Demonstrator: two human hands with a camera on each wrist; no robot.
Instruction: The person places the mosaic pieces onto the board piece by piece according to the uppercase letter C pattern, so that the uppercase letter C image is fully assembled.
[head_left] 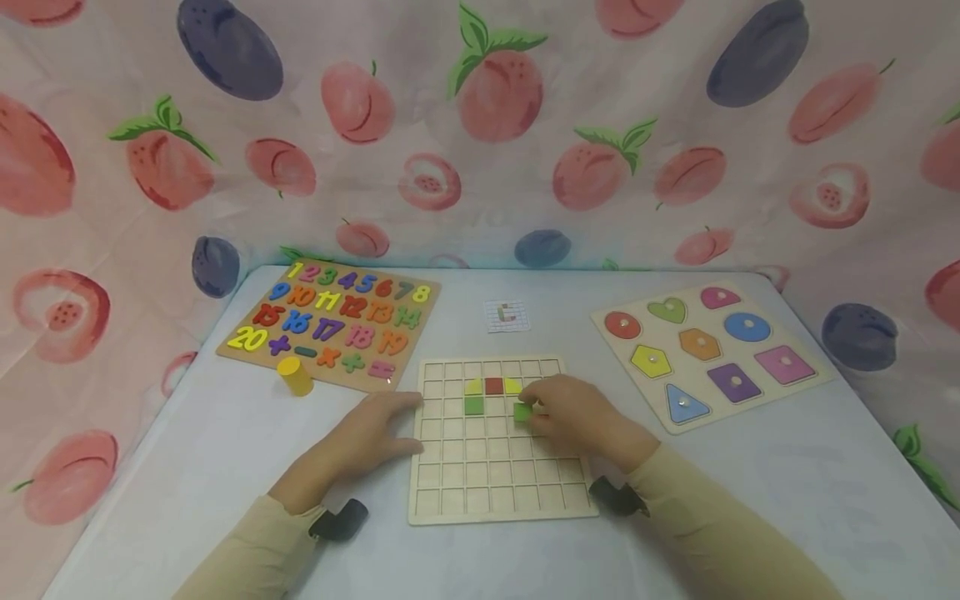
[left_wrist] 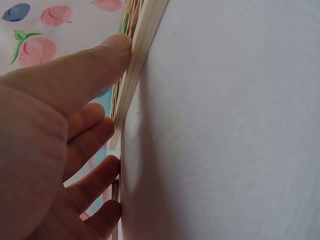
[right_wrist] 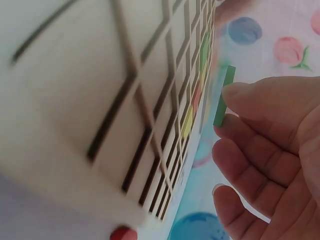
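A wooden grid board lies in the middle of the table. Set in its upper cells are a red square tile, two yellow tiles with a curved edge, and a green square tile. My right hand pinches a second green tile between thumb and forefinger, just over the board's right part. My left hand rests at the board's left edge, thumb against its side and fingers loosely spread. In the right wrist view the held tile stands on edge, apart from the grid.
Behind the board lies a small card with a coloured tile pattern. A number puzzle stands at the back left, a yellow cylinder at its front edge. To the right lies a shape puzzle with knobbed pieces. A patterned curtain hangs behind.
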